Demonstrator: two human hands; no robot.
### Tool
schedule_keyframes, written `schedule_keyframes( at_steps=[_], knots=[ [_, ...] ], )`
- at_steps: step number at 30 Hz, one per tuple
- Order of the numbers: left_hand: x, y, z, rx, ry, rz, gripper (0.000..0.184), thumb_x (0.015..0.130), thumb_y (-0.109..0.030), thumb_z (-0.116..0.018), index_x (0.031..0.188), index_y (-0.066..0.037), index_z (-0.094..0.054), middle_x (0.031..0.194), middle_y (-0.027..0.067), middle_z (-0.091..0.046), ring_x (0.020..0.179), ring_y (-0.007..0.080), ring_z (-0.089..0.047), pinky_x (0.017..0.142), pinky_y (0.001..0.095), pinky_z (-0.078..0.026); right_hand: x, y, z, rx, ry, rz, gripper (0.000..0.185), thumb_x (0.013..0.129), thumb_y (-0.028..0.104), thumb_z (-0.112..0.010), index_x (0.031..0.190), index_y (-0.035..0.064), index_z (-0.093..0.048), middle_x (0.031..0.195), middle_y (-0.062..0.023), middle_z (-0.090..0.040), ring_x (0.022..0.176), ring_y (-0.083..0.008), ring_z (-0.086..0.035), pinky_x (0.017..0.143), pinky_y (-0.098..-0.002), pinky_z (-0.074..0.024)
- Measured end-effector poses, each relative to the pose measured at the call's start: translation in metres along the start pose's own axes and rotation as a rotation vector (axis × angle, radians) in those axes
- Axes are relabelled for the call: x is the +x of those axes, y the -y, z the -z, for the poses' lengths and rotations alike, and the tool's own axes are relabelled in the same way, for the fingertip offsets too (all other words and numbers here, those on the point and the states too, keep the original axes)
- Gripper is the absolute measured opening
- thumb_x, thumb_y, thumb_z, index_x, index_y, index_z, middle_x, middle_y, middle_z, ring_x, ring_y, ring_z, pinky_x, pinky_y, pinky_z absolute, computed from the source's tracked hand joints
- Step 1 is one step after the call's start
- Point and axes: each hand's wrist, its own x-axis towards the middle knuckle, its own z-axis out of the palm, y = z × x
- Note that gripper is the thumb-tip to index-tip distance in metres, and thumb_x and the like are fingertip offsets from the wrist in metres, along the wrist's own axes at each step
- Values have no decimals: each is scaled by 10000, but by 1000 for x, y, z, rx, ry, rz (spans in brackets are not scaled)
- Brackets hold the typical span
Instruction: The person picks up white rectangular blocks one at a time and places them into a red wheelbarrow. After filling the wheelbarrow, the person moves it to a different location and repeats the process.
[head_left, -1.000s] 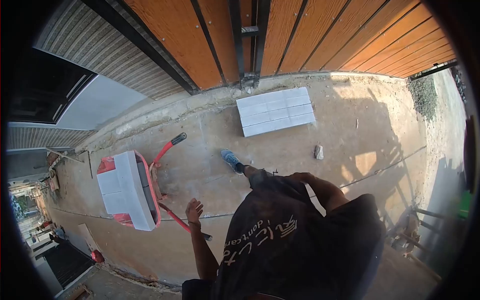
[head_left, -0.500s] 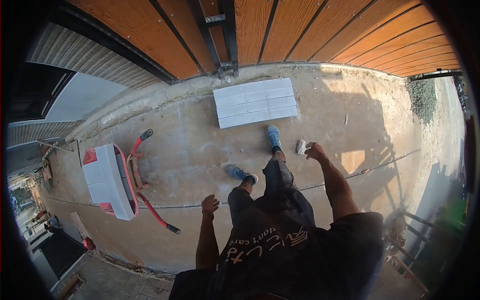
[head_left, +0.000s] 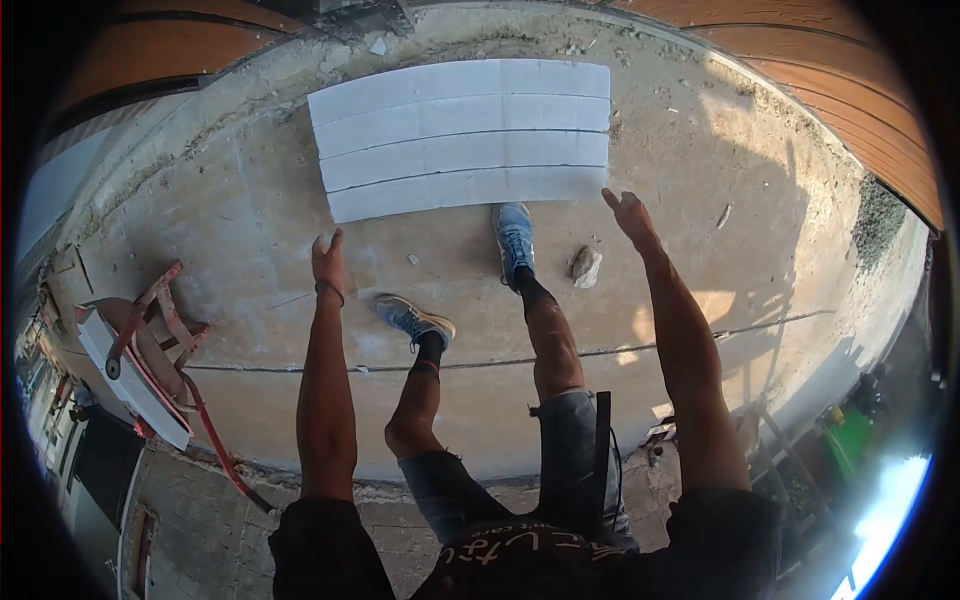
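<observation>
While hands [head_left: 328, 264] [head_left: 632, 222] flank them, blocks [head_left: 465, 115] (white, oblong) abut.

White print is borne by the front of the dark shirt [head_left: 545, 578]. Large Japanese characters [head_left: 500, 551] are spread across it, too foreshortened to be read in full. Nearer the shirt's hem, a smaller English line [head_left: 537, 526] is set, its "care" faintly legible.
</observation>
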Motion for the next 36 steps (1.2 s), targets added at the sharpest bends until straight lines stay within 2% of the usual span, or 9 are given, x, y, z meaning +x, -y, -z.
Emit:
schedule_keyframes(
  at_steps=[5,7,9,13,18,24,28,30,36],
  knots=[
    [64,-21,-48,-123,-219,0,836,792,-513,-584,1298,109,-345,1302,266,-415,1245,311,-382,1022,342,-289,49,26,-26,347,113,-52,695,826,617,-490,932,-66,-558,832,-156,-558,813,-212,-515,767,-360,-418],
    [79,-5,-51,-220,-250,16,826,796,-505,-580,1285,123,-357,1294,275,-420,1246,314,-381,1025,339,-284,48,23,-44,67,-51,-78,791,790,644,-506,1131,-69,-504,1097,-264,-553,1046,-360,-538,896,-420,-407],
    [86,9,-51,-227,33,-69,787,799,-490,-580,1261,121,-398,1264,246,-459,1214,313,-408,1020,330,-287,34,18,-55,104,-116,-46,775,797,643,-499,1123,-60,-508,1081,-255,-557,1032,-352,-543,885,-417,-411],
    [78,34,-53,-32,-110,-60,695,796,-470,-597,1239,50,-472,1233,190,-497,1169,288,-440,985,293,-313,12,12,-64,281,-230,-35,691,816,609,-518,1055,-39,-529,1020,-220,-570,960,-323,-558,847,-401,-425],
    [43,8,-66,-493,-217,497,541,710,-461,-687,1078,-82,-568,1096,95,-557,1004,260,-511,897,425,-366,-2,-12,-83,421,-314,-99,585,811,537,-593,956,-27,-538,917,-167,-580,865,-265,-566,777,-375,-442],
    [73,22,-84,-778,45,672,615,645,-409,-732,1171,-183,-509,1165,51,-510,1091,281,-441,912,476,-325,19,-29,-104,906,-240,-407,538,807,473,-633,1061,11,-529,979,-122,-555,934,-252,-551,771,-364,-438],
    [64,1,-87,-856,-29,726,606,652,-385,-726,1180,-183,-507,1199,49,-500,1116,283,-429,926,486,-305,16,-20,-91,1039,242,-158,770,774,518,-566,1355,85,-307,1264,-127,-382,1040,-348,-473,866,-574,-368],
    [67,-1,-86,-881,-31,707,607,657,-368,-725,1190,-187,-499,1207,45,-501,1126,278,-434,925,499,-293,35,-17,-87,1238,466,-532,756,743,545,-573,1330,126,-350,1256,-116,-412,1082,-359,-463,922,-587,-320],
    [91,81,-93,-986,-56,510,460,723,-271,-685,1132,-103,-556,1122,81,-574,1006,286,-549,828,449,-438,-18,-11,-85,1199,339,-484,732,710,518,-608,1272,101,-395,1204,-135,-455,1077,-310,-475,941,-515,-340]
  ],
)
